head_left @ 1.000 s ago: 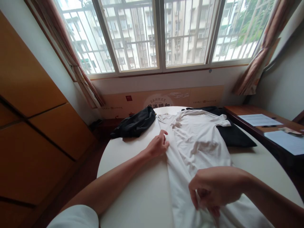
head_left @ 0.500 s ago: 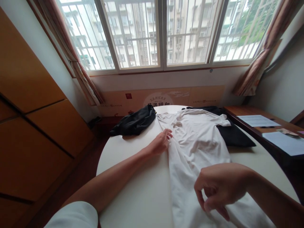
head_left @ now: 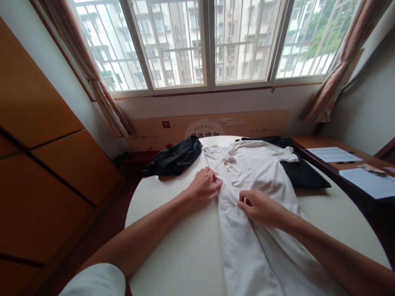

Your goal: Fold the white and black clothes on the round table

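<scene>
A white T-shirt point(head_left: 259, 172) lies spread lengthwise on a round white table point(head_left: 182, 250), its collar toward the window. My left hand point(head_left: 203, 184) rests at the shirt's left folded edge, fingers curled and pinching the cloth. My right hand point(head_left: 259, 206) lies on the middle of the shirt, fingers pinched on a fold of the fabric. The shirt's lower part runs toward me between my forearms.
A black garment point(head_left: 175, 158) is bunched at the table's far left edge, and another dark garment point(head_left: 300, 172) lies under the shirt's right sleeve. A wooden desk point(head_left: 336, 162) with papers point(head_left: 367, 181) stands at right. Wooden cabinets point(head_left: 40, 156) line the left wall.
My right hand has moved away from the shirt's near part, up and left to its middle, and pinched the cloth there. My left hand has stayed at the left edge, curling its fingers.
</scene>
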The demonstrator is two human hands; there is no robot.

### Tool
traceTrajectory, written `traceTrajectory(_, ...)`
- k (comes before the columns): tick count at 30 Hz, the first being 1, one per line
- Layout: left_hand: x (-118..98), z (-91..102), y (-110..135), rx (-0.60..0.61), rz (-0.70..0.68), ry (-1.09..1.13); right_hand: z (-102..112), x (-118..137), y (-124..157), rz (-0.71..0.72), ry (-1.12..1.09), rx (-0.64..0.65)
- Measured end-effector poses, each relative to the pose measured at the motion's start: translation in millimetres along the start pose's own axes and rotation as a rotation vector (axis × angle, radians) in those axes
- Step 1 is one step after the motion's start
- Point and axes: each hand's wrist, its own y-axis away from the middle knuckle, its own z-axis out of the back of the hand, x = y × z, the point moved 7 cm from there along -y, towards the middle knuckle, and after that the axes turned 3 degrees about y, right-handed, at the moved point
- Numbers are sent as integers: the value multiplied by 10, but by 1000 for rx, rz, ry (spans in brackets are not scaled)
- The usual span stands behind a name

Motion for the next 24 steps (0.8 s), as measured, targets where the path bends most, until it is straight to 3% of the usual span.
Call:
traceTrajectory(4, 31, -10, -3, 13, 18, -36, 111, -39, -27, 8, -36, 5)
traceTrajectory(10, 72, -23, -38, 10, -2, -78, 75, -147, -49, -16, 135, 46)
traceTrajectory(14, 131, 6, -22, -29, 83, -92, 41, -211, -28, -41, 149, 125)
traceTrajectory(17, 237, 10, -80, -72, 144, -45, 61, -204, -18, -41, 156, 116)
traceTrajectory(20, 378, 14, -347, -101, 146, -7, 60, -152, -18, -30, 193, 93)
traceTrajectory(24, 540, 40, -1012, -89, 108, -52, 31, -67, -2, -18, 228, 103)
